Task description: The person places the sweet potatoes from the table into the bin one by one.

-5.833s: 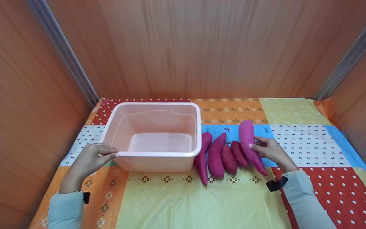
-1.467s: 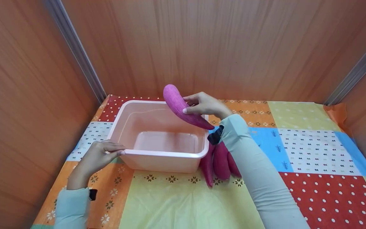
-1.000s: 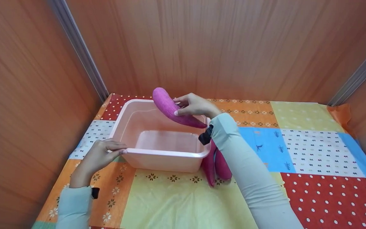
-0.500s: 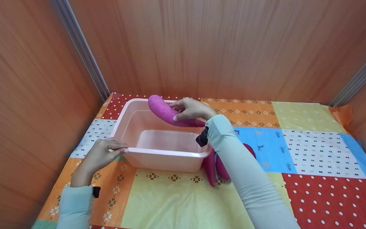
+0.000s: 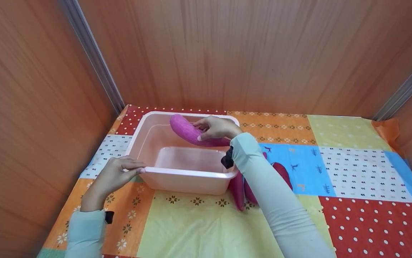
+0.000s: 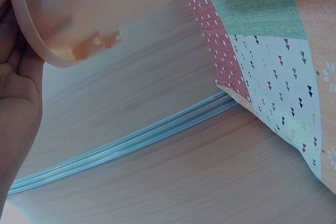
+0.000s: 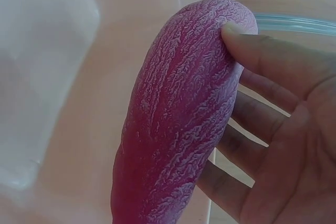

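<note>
L hand (image 5: pixel 114 175) grips the near-left rim of the tub (image 5: pixel 145 123), thumb on top of the lip, fingers curled under it. Wrist view shows the palm (image 6: pixel 16 103) against the rim's underside (image 6: pixel 47 51), so it looks like a steadying hold w/ the tub sitting on the cloth (image 5: pixel 199 229).

R of that grip, inside the tub opening: the yam (image 5: pixel 188 130), fat end pointing to the far-left corner, thin end back toward the R wrist. It's below rim level at the far side but apparently not touching the floor yet. R hand (image 5: pixel 215 127) pinches it, thumb (image 7: pixel 252 43) pressed on the fat end, fingers (image 7: pixel 262 129) wrapped beneath per the wrist view. Grip is firm, not spread.

Further R, outside the tub just beside its right wall and partly under the R sleeve (image 5: pixel 274 200): more yams (image 5: pixel 242 186) lying on the cloth; can't count them.

Step in hand, as I read it: lowering the 1st yam into the tub. Next move calls for dropping a bit further till it rests on the floor, then spreading the fingers and lifting out w/o catching the rim. L hand should hold the tub while that happens.
</note>
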The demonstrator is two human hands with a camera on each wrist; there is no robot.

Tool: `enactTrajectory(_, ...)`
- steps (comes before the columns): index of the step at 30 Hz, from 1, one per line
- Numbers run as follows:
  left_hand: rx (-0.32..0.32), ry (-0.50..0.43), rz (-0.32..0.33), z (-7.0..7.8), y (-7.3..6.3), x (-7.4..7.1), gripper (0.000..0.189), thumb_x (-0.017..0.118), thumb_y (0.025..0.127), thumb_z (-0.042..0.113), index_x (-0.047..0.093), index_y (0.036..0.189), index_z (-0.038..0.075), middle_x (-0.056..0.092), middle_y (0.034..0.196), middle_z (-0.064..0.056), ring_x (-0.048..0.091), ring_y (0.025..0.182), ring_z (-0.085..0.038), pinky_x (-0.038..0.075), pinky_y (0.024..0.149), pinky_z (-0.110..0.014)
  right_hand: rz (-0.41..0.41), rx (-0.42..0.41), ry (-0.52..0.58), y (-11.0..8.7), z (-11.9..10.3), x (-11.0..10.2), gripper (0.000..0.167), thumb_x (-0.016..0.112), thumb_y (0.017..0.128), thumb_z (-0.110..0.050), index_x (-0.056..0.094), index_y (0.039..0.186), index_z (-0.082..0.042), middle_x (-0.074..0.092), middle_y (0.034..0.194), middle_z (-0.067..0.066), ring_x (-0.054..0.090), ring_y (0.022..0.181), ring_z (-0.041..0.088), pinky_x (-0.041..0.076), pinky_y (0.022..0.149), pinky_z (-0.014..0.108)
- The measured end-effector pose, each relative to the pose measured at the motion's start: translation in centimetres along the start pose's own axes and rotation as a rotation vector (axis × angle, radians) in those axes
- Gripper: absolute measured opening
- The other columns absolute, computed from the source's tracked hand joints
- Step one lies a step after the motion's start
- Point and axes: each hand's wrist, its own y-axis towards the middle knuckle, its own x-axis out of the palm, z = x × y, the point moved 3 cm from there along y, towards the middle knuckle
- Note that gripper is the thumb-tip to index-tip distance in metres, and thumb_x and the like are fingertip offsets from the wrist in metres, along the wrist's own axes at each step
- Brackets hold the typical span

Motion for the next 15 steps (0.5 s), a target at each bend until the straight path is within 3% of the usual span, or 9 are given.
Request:
enactTrajectory(8, 0.069, 0.042, 0.056, 0.2, -0.1, 0.1, 0.019, 0.074, 0.083, 0.01, 0.076, 0.102, 0.008, 0.075, 0.099, -0.009, 0.068, 0.095, -0.027, 0.058, 0.081, -0.042, -0.02, -0.052, -0.05, 0.7, 0.3, 0.8, 0.054, 0.072, 0.086, -0.01, 0.054, 0.137, -0.007, 0.06, 0.132, 0.011, 0.055, 0.121, 0.026, 0.046, 0.105, 0.038)
enactTrajectory(15, 0.028, 0.02, 0.037, 0.1, -0.1, 0.1, 0.02, 0.074, 0.084, 0.013, 0.076, 0.104, 0.011, 0.075, 0.101, -0.007, 0.068, 0.098, -0.026, 0.058, 0.082, -0.041, -0.02, -0.021, -0.055, 1.0, 0.7, 1.5, 0.054, 0.071, 0.085, -0.007, 0.054, 0.137, -0.007, 0.06, 0.132, 0.012, 0.056, 0.12, 0.027, 0.047, 0.103, 0.039)
